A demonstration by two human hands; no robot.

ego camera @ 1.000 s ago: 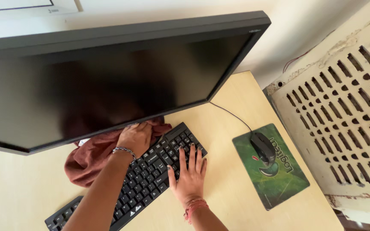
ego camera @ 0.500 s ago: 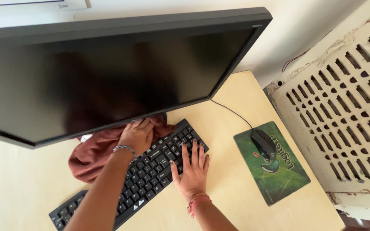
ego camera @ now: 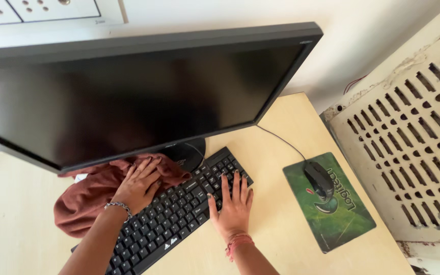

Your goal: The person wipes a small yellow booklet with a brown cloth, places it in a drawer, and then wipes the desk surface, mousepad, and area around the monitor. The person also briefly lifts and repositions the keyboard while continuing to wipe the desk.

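My left hand [ego camera: 139, 184] lies flat, fingers spread, on a reddish-brown cloth [ego camera: 85, 199] bunched on the desk below the monitor [ego camera: 128, 97]. The cloth sits by the monitor's round black base [ego camera: 187, 153] and along the far edge of the black keyboard [ego camera: 174, 211]. My right hand [ego camera: 231, 206] rests palm down on the right end of the keyboard, fingers apart, holding nothing. Bracelets ring both wrists.
A black wired mouse [ego camera: 319, 181] sits on a green mouse pad [ego camera: 329, 201] at the right of the pale wooden desk [ego camera: 281, 127]. A cream perforated panel [ego camera: 408, 137] stands past the desk's right edge. A white switch plate [ego camera: 36, 10] is on the wall.
My left hand has slid left with the cloth, away from the monitor base, which now shows. The right hand stays on the keyboard. The view has shifted slightly.
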